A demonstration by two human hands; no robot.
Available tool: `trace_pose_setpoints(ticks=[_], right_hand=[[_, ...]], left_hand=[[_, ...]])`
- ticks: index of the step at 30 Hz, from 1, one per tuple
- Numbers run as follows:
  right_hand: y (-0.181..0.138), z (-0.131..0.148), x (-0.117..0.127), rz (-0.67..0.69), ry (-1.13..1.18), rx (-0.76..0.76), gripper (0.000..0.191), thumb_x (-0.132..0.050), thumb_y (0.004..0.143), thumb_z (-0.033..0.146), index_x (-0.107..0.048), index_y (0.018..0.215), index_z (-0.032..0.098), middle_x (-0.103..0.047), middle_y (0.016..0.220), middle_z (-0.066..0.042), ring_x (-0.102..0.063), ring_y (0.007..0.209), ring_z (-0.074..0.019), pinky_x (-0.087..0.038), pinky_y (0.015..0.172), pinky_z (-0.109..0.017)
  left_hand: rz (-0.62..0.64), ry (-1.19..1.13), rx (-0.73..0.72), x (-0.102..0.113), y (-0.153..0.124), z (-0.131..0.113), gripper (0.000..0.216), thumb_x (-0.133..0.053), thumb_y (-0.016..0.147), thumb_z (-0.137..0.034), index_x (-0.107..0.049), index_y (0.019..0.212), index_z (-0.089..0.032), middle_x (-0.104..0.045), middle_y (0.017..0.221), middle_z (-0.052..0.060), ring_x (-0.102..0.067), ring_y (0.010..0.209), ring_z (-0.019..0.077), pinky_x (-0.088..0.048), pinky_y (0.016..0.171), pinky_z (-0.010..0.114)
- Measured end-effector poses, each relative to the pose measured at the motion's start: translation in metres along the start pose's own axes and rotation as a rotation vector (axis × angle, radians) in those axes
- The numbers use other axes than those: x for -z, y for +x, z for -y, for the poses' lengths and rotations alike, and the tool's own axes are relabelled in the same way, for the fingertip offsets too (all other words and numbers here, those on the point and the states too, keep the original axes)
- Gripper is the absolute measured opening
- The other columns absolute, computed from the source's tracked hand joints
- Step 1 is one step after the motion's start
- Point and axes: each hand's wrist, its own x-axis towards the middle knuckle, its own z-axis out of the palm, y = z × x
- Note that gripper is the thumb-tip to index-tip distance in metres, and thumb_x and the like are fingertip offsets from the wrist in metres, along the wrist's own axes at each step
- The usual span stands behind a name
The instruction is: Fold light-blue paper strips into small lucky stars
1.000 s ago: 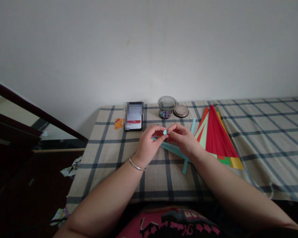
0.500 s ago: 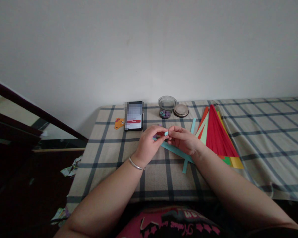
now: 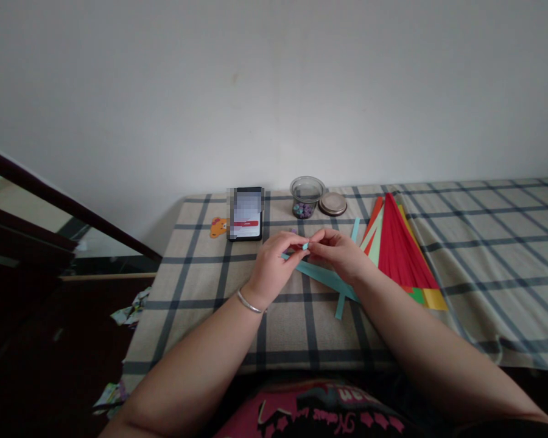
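Observation:
Between my two hands is a small, tightly folded light-blue paper strip (image 3: 305, 246); its exact shape is too small to make out. My left hand (image 3: 281, 252) pinches it from the left with thumb and forefinger. From the right, the fingertips of my right hand (image 3: 331, 249) close on it too. Below the hands, loose light-blue paper strips (image 3: 322, 277) lie crossed on the tablecloth, partly covered by my right hand and forearm. A scrap of purple (image 3: 293, 231) shows just behind my left fingers.
A clear plastic jar (image 3: 307, 190) holds small purple and blue pieces, with its round lid (image 3: 333, 203) alongside. Left of it are a phone (image 3: 247, 213) and an orange bear cutout (image 3: 218, 228). Fanned red, orange, green and yellow paper strips (image 3: 404, 261) lie right. A wall (image 3: 274, 91) stands behind.
My right fingers have curled in slightly and shifted a little left around the folded paper. My left hand and the things on the table look the same.

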Motion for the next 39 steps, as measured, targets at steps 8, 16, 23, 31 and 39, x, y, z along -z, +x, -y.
trace_pose_setpoints(ticks=[8, 16, 23, 31, 39], right_hand=[[0.0004, -0.0011, -0.0002, -0.007, -0.018, 0.048, 0.034, -0.087, 0.051, 0.04, -0.066, 0.066, 0.018, -0.066, 0.064, 0.003, -0.055, 0.055, -0.0076, -0.045, 0.056, -0.023], [-0.0009, -0.002, -0.0012, 0.016, 0.039, -0.006, 0.035, -0.087, 0.05, 0.04, -0.065, 0.069, 0.02, -0.064, 0.064, 0.004, -0.055, 0.055, -0.0068, -0.045, 0.056, -0.022], [0.0004, -0.0034, -0.0027, 0.021, -0.053, 0.141, 0.035, -0.085, 0.055, 0.042, -0.061, 0.066, 0.019, -0.059, 0.059, 0.005, -0.05, 0.052, -0.0066, -0.041, 0.052, -0.021], [-0.0005, -0.0026, -0.0042, -0.005, -0.078, 0.233, 0.036, -0.084, 0.056, 0.044, -0.061, 0.069, 0.019, -0.059, 0.065, 0.004, -0.052, 0.058, -0.0086, -0.044, 0.056, -0.023], [0.0001, -0.0039, -0.0032, 0.009, -0.149, 0.223, 0.035, -0.08, 0.061, 0.05, -0.066, 0.074, 0.02, -0.06, 0.066, 0.002, -0.05, 0.057, -0.0098, -0.045, 0.057, -0.026]], left_hand=[[-0.03, -0.098, 0.131, -0.0023, -0.0025, 0.0025, 0.014, -0.071, 0.078, -0.017, -0.065, 0.09, -0.019, -0.069, 0.086, 0.002, -0.065, 0.074, 0.0131, -0.054, 0.071, 0.025], [-0.027, -0.122, 0.129, -0.0038, -0.004, 0.0054, 0.015, -0.071, 0.077, -0.015, -0.065, 0.09, -0.019, -0.068, 0.085, 0.001, -0.064, 0.074, 0.0125, -0.053, 0.071, 0.025], [-0.023, -0.087, 0.087, -0.003, -0.0028, 0.0044, 0.014, -0.07, 0.077, -0.014, -0.066, 0.089, -0.02, -0.067, 0.086, 0.002, -0.063, 0.077, 0.0132, -0.053, 0.072, 0.026], [-0.014, -0.329, 0.268, -0.0063, -0.0045, 0.0048, 0.016, -0.065, 0.084, -0.025, -0.069, 0.098, -0.02, -0.072, 0.097, 0.005, -0.068, 0.086, 0.0144, -0.057, 0.077, 0.026], [-0.089, -0.475, 0.43, -0.0096, -0.0022, 0.0057, 0.021, -0.07, 0.079, -0.033, -0.067, 0.091, -0.017, -0.073, 0.091, 0.006, -0.07, 0.082, 0.0165, -0.058, 0.077, 0.031]])
